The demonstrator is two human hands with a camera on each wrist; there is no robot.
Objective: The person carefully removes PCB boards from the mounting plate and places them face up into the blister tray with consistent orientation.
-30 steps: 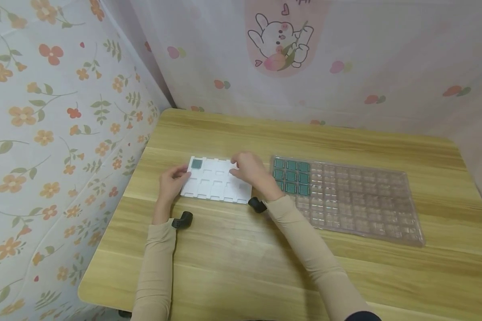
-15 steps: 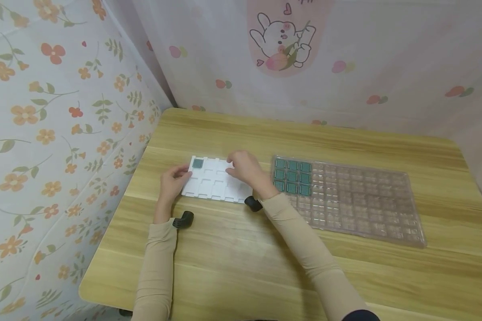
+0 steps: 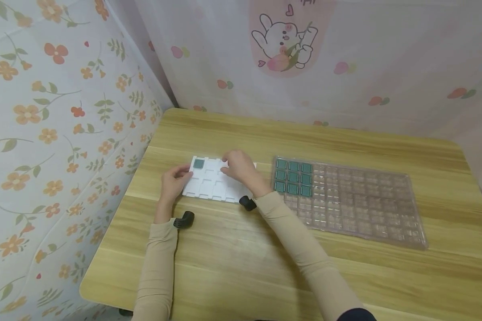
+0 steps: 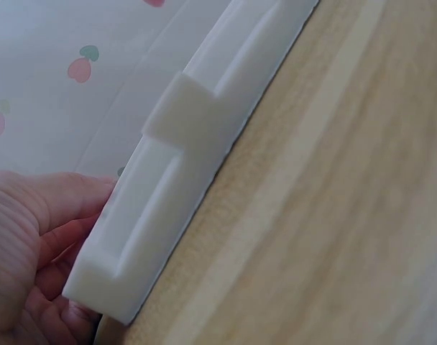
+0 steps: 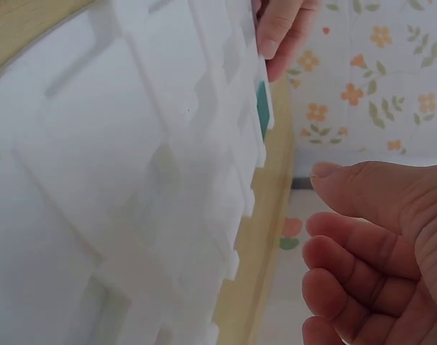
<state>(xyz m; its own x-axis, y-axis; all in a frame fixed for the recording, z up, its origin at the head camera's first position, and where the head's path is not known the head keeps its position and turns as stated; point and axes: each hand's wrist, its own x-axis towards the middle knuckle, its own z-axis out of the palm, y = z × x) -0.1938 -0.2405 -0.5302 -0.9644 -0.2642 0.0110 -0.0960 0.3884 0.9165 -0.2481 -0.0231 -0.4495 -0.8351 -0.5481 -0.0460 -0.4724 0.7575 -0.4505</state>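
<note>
A white tray (image 3: 204,183) with shallow pockets lies on the table. My left hand (image 3: 173,182) grips its left edge, thumb on the rim and fingers at the side; the left wrist view shows this close up. One green square chip (image 3: 199,164) sits in the far left pocket. Over the far right part of the tray hovers my right hand (image 3: 241,167). In the right wrist view its thumb and loosely bent fingers (image 5: 333,295) are apart, with nothing visible between them. That hand and its wrist hide some pockets.
Right of the white tray lies a larger clear plastic tray (image 3: 365,205), with several green chips (image 3: 293,177) in its far left cells. A black wrist camera (image 3: 247,203) is near the white tray's front edge. Printed curtains (image 3: 209,49) border the table's back and left.
My right hand has moved a little left above the white tray, uncovering more of its right edge. My left hand keeps its grip on the tray. The view has shifted slightly.
</note>
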